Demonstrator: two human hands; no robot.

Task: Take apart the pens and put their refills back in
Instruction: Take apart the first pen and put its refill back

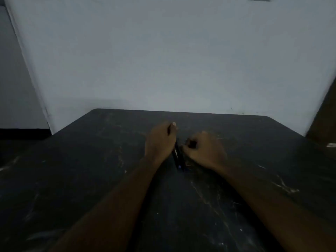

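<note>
Dim light makes detail hard to read. A dark pen (177,157) with a small blue mark near its lower end lies between my two hands on the black table (91,170). My left hand (161,140) is closed around the pen's upper part, thumb pointing away from me. My right hand (203,148) is curled beside the pen with a small dark piece pinched at its fingertips; what that piece is cannot be told.
A pale wall (163,60) stands right behind the table's far edge. A small light object (331,145) lies at the table's right edge. The tabletop is scratched and worn.
</note>
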